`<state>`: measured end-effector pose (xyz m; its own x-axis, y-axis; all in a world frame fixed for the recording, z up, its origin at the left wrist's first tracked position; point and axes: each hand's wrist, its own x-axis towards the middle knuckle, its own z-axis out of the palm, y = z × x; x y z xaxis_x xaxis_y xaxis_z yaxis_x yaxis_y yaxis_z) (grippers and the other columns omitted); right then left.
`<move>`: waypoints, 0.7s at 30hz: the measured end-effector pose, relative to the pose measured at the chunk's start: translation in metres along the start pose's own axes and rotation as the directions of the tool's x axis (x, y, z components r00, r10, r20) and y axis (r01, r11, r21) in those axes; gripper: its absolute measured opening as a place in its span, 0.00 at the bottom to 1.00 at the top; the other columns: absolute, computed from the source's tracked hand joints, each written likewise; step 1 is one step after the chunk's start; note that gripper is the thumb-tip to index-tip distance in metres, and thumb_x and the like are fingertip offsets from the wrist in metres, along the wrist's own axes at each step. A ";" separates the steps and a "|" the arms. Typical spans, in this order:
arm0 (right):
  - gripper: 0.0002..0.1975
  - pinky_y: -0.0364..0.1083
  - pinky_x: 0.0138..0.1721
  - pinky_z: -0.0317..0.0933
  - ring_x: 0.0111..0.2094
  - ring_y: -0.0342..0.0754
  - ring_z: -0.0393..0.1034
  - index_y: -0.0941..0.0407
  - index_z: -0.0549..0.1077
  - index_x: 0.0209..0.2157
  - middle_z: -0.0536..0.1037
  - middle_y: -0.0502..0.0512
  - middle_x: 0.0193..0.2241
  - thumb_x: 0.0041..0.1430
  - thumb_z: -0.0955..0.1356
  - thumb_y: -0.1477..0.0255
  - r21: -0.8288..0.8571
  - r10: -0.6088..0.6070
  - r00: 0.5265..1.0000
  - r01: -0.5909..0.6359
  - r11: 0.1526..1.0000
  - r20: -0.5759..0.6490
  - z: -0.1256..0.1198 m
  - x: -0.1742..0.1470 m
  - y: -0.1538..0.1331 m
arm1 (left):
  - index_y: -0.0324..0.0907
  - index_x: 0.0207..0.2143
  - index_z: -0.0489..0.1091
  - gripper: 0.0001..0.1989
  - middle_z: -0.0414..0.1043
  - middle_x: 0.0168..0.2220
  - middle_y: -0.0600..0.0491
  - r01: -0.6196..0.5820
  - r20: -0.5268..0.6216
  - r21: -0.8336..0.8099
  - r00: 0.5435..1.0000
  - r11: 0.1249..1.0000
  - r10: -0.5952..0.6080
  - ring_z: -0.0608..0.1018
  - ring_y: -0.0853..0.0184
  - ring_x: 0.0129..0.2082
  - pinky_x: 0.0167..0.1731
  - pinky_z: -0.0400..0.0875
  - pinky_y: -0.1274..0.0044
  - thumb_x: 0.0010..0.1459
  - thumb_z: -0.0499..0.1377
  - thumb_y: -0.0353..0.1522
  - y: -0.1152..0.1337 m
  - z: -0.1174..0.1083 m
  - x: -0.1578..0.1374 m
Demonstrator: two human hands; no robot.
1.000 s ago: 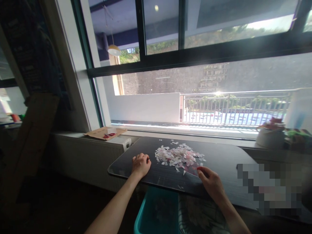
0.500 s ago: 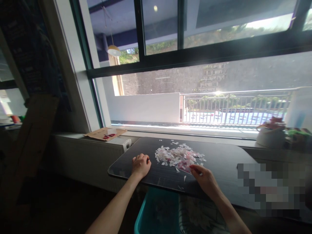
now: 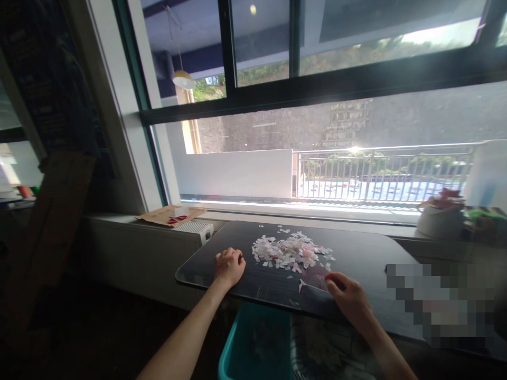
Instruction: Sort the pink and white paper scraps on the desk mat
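Observation:
My left hand (image 3: pixel 230 266) rests on the dark table top (image 3: pixel 356 295), left of the paper scraps, its fingers curled in. Whatever they may hold is hidden. My right hand (image 3: pixel 348 293) is pinched closed on the edge of a thin, see-through pinkish sheet (image 3: pixel 315 275), perhaps plastic film. That sheet lies low over the table, at the near side of a loose pile of small white and pink paper scraps (image 3: pixel 289 250). A narrow white scrap (image 3: pixel 301 285) is at the sheet's near left edge.
A teal plastic bin (image 3: pixel 227 353) stands below the table's near edge. Red-handled scissors (image 3: pixel 177 219) lie on brown cardboard (image 3: pixel 154 216) on the sill, by a white radiator (image 3: pixel 194 232). A pale pot (image 3: pixel 439 220) stands at the right of the sill. A blurred patch covers the table's right end.
My right hand has moved right and slightly towards me, drawing the pinkish sheet away from the pile's near edge. My left hand has stayed in place.

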<state>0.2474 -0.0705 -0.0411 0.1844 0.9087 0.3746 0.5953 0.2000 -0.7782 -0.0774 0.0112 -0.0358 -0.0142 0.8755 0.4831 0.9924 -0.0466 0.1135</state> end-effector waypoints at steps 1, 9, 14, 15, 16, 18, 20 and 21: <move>0.13 0.44 0.30 0.61 0.27 0.50 0.72 0.56 0.78 0.26 0.79 0.52 0.23 0.48 0.64 0.64 0.035 0.003 1.000 -0.004 0.999 0.024 -0.005 -0.002 0.002 | 0.44 0.34 0.71 0.09 0.71 0.38 0.50 0.000 0.001 0.000 1.000 1.000 0.000 0.71 0.61 0.41 0.46 0.58 0.68 0.55 0.51 0.34 0.000 0.000 0.000; 0.17 0.44 0.29 0.61 0.26 0.49 0.70 0.59 0.79 0.31 0.78 0.53 0.22 0.46 0.66 0.61 0.189 0.016 0.990 -0.042 0.981 0.139 -0.007 -0.003 0.006 | 0.44 0.34 0.71 0.09 0.71 0.38 0.49 -0.001 0.008 -0.009 1.000 1.000 0.001 0.71 0.61 0.41 0.46 0.58 0.67 0.55 0.51 0.33 0.000 -0.001 0.000; 0.14 0.43 0.28 0.59 0.24 0.47 0.67 0.58 0.77 0.27 0.75 0.50 0.20 0.47 0.64 0.64 0.111 -0.002 0.988 -0.015 0.994 0.155 -0.007 -0.003 0.004 | 0.43 0.34 0.71 0.09 0.71 0.38 0.49 0.000 0.005 -0.007 1.000 1.000 0.000 0.71 0.60 0.41 0.46 0.58 0.67 0.55 0.51 0.33 0.000 -0.001 0.000; 0.13 0.43 0.27 0.58 0.24 0.47 0.66 0.58 0.77 0.26 0.74 0.50 0.19 0.47 0.63 0.65 0.104 -0.002 0.991 -0.012 0.994 0.136 -0.009 -0.004 0.004 | 0.43 0.34 0.71 0.09 0.71 0.38 0.49 0.000 0.004 -0.008 1.000 1.000 0.000 0.71 0.60 0.41 0.46 0.58 0.67 0.55 0.51 0.33 0.000 -0.001 -0.001; 0.13 0.42 0.26 0.57 0.23 0.46 0.65 0.57 0.76 0.25 0.73 0.49 0.19 0.47 0.63 0.66 0.097 0.000 0.993 -0.011 0.995 0.115 -0.010 -0.005 0.004 | 0.43 0.34 0.71 0.09 0.71 0.38 0.49 0.000 0.005 -0.009 1.000 1.000 0.000 0.71 0.60 0.41 0.46 0.58 0.67 0.55 0.51 0.33 0.000 -0.001 -0.001; 0.13 0.42 0.26 0.56 0.23 0.46 0.64 0.57 0.75 0.25 0.71 0.48 0.18 0.47 0.62 0.66 0.086 0.013 0.997 -0.020 0.996 0.075 -0.013 -0.007 0.004 | 0.43 0.34 0.71 0.09 0.71 0.38 0.49 -0.002 0.005 -0.009 1.000 1.000 0.002 0.71 0.60 0.41 0.46 0.58 0.67 0.55 0.51 0.33 0.001 -0.002 0.000; 0.13 0.42 0.26 0.56 0.23 0.46 0.64 0.57 0.75 0.25 0.71 0.48 0.18 0.48 0.62 0.65 0.080 0.027 0.998 -0.032 0.996 0.056 -0.014 -0.009 0.004 | 0.43 0.34 0.71 0.10 0.71 0.38 0.49 -0.004 0.006 -0.004 1.000 1.000 0.004 0.71 0.60 0.41 0.46 0.58 0.67 0.55 0.51 0.33 0.001 -0.002 0.000; 0.13 0.42 0.26 0.56 0.23 0.46 0.64 0.57 0.75 0.26 0.71 0.48 0.18 0.48 0.62 0.65 0.078 0.028 0.998 -0.032 0.996 0.056 -0.014 -0.009 0.004 | 0.43 0.34 0.71 0.10 0.71 0.38 0.49 -0.004 0.006 0.000 1.000 1.000 0.004 0.71 0.60 0.41 0.46 0.59 0.67 0.55 0.51 0.33 0.001 -0.002 0.000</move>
<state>0.2589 -0.0829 -0.0407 0.1569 0.9329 0.3241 0.5260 0.1988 -0.8269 -0.0767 0.0101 -0.0341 -0.0093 0.8779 0.4787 0.9925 -0.0503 0.1115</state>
